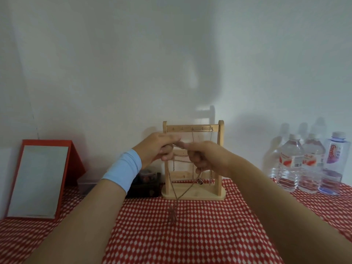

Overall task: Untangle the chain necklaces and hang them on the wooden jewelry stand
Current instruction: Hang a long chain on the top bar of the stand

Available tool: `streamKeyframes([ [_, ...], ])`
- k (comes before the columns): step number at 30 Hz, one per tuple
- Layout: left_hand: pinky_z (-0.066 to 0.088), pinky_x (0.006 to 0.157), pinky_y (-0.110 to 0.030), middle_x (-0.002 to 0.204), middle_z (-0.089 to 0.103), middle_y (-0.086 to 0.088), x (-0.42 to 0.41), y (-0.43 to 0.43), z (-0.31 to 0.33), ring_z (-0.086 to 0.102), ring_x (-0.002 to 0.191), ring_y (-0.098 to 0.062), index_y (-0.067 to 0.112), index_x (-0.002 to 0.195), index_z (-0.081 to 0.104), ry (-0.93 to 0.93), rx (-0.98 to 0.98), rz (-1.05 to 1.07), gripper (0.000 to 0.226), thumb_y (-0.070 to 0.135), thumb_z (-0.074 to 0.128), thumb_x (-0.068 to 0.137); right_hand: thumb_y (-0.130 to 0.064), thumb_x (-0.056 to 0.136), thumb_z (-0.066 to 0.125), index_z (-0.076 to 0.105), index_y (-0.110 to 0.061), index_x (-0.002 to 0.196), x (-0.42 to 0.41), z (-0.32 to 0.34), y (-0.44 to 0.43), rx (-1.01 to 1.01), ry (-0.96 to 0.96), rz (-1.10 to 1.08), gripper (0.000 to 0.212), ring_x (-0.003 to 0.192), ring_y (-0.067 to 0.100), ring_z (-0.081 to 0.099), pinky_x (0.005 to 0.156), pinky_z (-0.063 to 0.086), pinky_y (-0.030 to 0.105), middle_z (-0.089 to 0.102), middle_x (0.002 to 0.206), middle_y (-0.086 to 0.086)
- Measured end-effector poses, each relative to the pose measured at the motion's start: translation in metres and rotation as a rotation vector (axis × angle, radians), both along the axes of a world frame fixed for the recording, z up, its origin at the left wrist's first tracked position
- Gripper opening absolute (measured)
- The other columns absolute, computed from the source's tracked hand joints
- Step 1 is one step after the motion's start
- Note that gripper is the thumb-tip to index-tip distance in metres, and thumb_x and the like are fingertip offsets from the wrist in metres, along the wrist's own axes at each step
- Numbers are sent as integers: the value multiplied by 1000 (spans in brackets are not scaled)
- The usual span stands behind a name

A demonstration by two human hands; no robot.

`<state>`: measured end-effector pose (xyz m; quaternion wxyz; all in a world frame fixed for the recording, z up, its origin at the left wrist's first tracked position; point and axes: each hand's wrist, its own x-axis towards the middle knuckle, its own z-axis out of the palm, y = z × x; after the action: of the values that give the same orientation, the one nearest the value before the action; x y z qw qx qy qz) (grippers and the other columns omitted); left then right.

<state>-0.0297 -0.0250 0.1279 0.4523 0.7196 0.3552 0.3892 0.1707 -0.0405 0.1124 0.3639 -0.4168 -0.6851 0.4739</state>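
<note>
Head view: pale wall behind my tabletop, its cloth red-and-white checked. Wooden jewelry stand sits mid back edge. My left hand and right hand both pinch a thin chain necklace before it, its pendant dangling.

Left hand and right hand raised, fingertips together, both pinching a chain necklace.
</note>
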Motion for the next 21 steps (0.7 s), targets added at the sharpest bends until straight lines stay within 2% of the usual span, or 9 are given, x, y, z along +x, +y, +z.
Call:
streamKeyframes([
  [4,50,86,-39,39,36,7,-5,1,-6,52,52,-17,-6,110,62,41,-111,-38,40,29,45,100,-40,99,49,35,-20,62,14,-2,6,-147,258,55,45,54,18,33,67,49,36,41,63,0],
  [5,51,86,-39,39,37,7,-7,2,-8,55,55,-18,-5,105,63,29,-135,-54,37,27,44,100,-40,98,50,34,-20,61,16,-2,7,-171,320,43,44,54,18,33,67,50,37,41,63,1],
  [7,52,85,-38,39,35,5,-10,4,-11,59,58,-20,8,81,65,-74,-175,-96,30,27,48,97,-38,96,51,35,-21,60,20,-6,11,-197,411,26,43,55,18,31,66,52,38,40,63,1],
  [8,52,85,-38,41,35,4,-11,8,-14,61,61,-21,12,69,62,-164,-209,-124,32,27,50,95,-37,96,52,35,-22,60,21,-8,12,-204,460,15,43,55,18,30,66,53,38,39,63,1],
  [10,50,88,-40,44,40,1,-13,17,-21,61,66,-25,13,60,57,-374,-288,-172,35,27,54,92,-36,94,54,34,-22,61,22,-11,15,-221,565,-11,41,56,18,29,71,54,41,38,64,0],
  [13,51,89,-41,51,48,-3,-12,27,-32,60,72,-26,10,63,58,-574,-349,-228,27,23,59,87,-37,89,57,36,-22,60,24,-16,19,-238,664,-27,39,54,17,34,76,53,41,39,65,0],
  [16,51,91,-42,56,57,-3,-4,31,-36,66,74,-24,9,73,62,-662,-352,-177,19,18,57,88,-30,96,52,39,-21,64,25,-19,26,-202,647,-49,36,56,15,37,73,56,39,40,67,-1],
  [19,59,81,-38,73,66,-4,3,41,-31,70,78,-21,9,86,63,-644,-263,-24,13,17,57,93,-24,104,51,53,-14,76,24,-17,34,-118,590,-85,30,56,14,44,78,61,42,47,67,-2],
  [21,60,73,-34,83,71,-6,6,50,-26,72,81,-20,7,94,66,-577,-187,124,15,18,56,97,-21,104,57,65,-6,90,19,-12,39,-21,512,-182,22,59,16,56,72,62,38,58,72,2],
])
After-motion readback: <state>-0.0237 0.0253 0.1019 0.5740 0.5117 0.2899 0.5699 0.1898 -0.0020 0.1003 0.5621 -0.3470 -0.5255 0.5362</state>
